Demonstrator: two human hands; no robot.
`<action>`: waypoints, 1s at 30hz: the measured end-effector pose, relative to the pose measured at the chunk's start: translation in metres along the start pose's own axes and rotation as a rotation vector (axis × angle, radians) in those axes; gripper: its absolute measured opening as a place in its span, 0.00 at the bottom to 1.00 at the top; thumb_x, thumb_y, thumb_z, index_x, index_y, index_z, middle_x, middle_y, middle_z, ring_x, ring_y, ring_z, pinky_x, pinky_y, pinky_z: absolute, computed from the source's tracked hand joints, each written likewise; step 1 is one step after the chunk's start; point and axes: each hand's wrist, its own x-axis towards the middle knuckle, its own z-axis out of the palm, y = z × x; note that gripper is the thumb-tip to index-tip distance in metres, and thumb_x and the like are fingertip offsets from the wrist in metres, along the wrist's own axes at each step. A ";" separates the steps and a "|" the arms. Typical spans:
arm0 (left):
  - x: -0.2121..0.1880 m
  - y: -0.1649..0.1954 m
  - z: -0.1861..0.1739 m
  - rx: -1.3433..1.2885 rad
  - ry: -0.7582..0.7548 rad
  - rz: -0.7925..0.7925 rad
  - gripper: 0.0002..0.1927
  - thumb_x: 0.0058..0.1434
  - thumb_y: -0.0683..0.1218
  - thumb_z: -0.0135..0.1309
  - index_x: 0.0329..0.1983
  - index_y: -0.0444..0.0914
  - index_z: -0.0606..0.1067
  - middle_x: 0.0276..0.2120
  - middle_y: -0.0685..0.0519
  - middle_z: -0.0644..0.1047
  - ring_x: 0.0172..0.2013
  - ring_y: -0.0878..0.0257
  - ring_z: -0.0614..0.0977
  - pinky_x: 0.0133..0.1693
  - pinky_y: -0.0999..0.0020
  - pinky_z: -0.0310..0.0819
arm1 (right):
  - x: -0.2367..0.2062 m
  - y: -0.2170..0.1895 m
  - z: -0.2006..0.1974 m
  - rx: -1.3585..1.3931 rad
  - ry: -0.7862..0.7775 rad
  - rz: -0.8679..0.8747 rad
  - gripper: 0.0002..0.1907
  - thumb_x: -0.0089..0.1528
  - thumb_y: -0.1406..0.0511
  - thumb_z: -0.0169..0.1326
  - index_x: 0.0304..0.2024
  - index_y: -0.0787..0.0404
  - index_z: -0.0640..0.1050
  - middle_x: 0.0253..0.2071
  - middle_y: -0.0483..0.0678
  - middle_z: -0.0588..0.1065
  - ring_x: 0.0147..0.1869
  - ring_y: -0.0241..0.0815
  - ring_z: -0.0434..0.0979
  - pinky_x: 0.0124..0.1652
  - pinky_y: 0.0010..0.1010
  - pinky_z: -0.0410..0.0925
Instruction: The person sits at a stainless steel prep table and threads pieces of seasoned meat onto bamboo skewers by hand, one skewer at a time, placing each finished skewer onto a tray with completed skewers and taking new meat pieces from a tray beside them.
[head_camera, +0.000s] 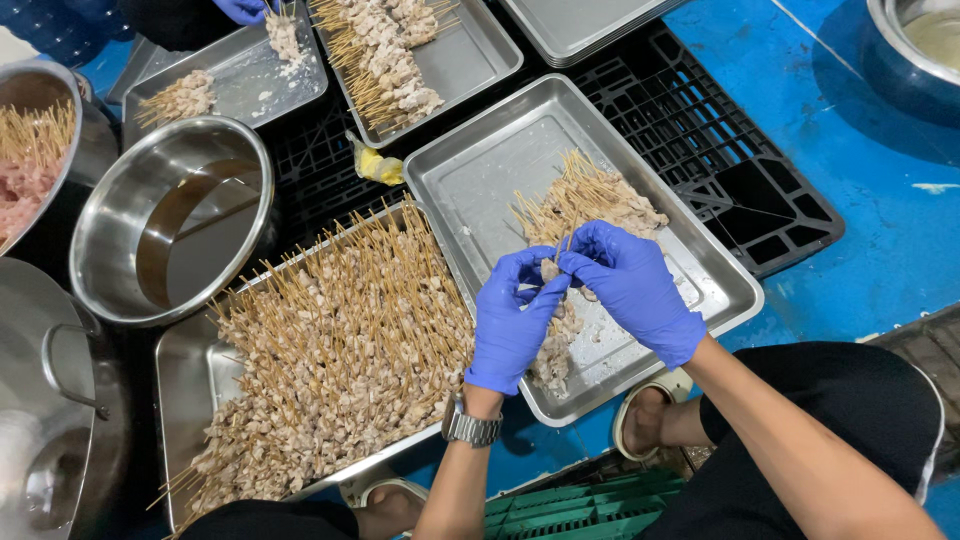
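Blue-gloved, the left hand (510, 322) and right hand (628, 283) meet over a steel tray (725, 285), their fingers (578, 265) pinched shut together on a small piece of meat (549, 270) on a thin bamboo skewer (566, 243). A small heap of finished skewers (585, 200) lies in that tray just behind the hands, with more raw meat (553, 360) below them. Just left, a second tray (185, 365) is heaped with many meat skewers (340, 350). A steel bowl (170, 220) of brownish liquid sits further left. Another person's gloved hand (243, 9) works at the top edge.
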 end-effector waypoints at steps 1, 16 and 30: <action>0.001 -0.002 -0.001 -0.042 -0.008 -0.060 0.17 0.61 0.43 0.63 0.52 0.37 0.76 0.37 0.52 0.80 0.35 0.68 0.83 0.36 0.71 0.81 | 0.000 0.002 0.001 0.005 0.000 0.016 0.07 0.64 0.65 0.57 0.41 0.63 0.81 0.32 0.44 0.79 0.32 0.29 0.73 0.32 0.22 0.68; 0.002 -0.018 -0.010 -0.169 -0.142 -0.244 0.21 0.60 0.43 0.64 0.56 0.34 0.76 0.39 0.55 0.80 0.39 0.71 0.80 0.42 0.75 0.79 | 0.015 0.023 -0.003 0.277 -0.053 -0.016 0.08 0.66 0.65 0.56 0.42 0.64 0.76 0.38 0.44 0.76 0.41 0.32 0.76 0.42 0.27 0.73; -0.006 -0.033 -0.005 -0.250 0.050 -0.185 0.16 0.62 0.40 0.61 0.52 0.30 0.77 0.39 0.50 0.82 0.37 0.68 0.84 0.40 0.74 0.80 | 0.004 0.000 -0.002 0.174 -0.157 0.044 0.13 0.61 0.68 0.61 0.47 0.60 0.75 0.37 0.42 0.73 0.38 0.28 0.71 0.37 0.22 0.67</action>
